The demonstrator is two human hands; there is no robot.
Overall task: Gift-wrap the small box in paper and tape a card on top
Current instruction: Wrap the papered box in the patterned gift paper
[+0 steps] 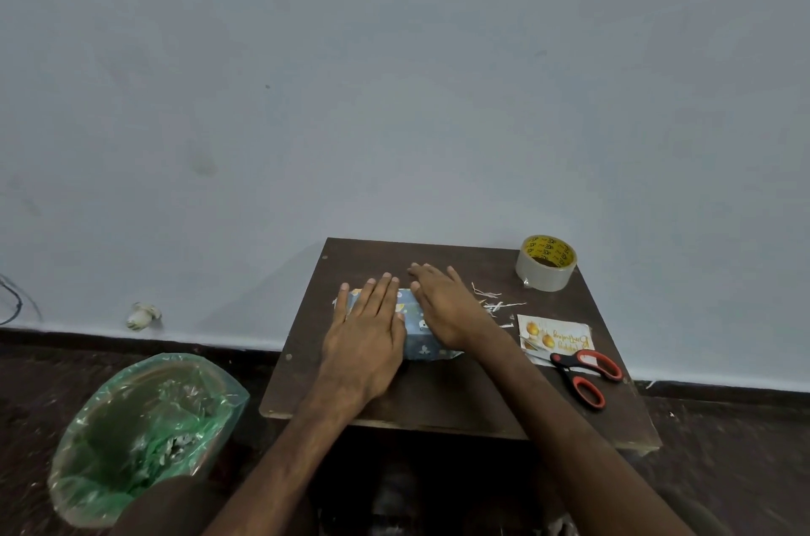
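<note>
A small box wrapped in blue patterned paper [418, 334] lies in the middle of a dark wooden table [460, 395]. My left hand [368, 329] lies flat on its left part with straight fingers. My right hand [442, 303] presses flat on its right part, fingers pointing away from me. Only a strip of the paper shows between and below the hands. A greeting card [554, 338] with gold ornaments lies to the right. A roll of clear tape [545, 263] stands at the table's far right corner.
Red-handled scissors [585, 375] lie over the card's near edge. Thin paper scraps [493, 301] are scattered right of the box. A bin lined with a green bag [144, 430] stands on the floor at the left. A pale wall rises right behind the table.
</note>
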